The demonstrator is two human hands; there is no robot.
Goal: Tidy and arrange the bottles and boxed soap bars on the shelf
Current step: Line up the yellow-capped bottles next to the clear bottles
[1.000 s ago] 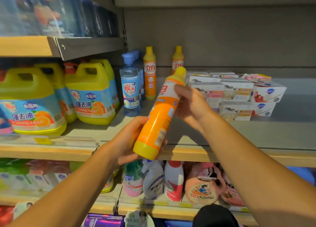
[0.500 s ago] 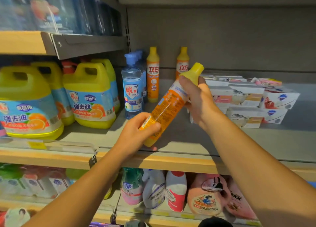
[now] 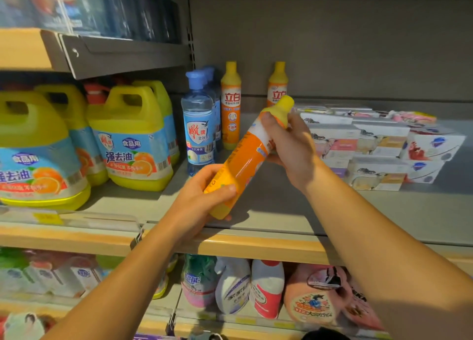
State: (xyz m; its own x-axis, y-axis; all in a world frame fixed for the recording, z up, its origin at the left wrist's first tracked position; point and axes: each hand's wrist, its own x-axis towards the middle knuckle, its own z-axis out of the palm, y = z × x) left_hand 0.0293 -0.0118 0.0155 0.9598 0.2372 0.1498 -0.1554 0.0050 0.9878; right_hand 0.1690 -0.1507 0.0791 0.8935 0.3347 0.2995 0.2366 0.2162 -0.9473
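Both hands, left hand [image 3: 204,196] and right hand [image 3: 289,145], fingers curled round the orange bottle [image 3: 245,160], have tipped its cap toward two o'clock, nearing placement.

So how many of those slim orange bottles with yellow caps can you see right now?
3. One slim orange bottle is tilted, held in both hands; a second orange bottle stands beside the blue bottles; a third orange bottle stands at the back wall. Others may be hidden.
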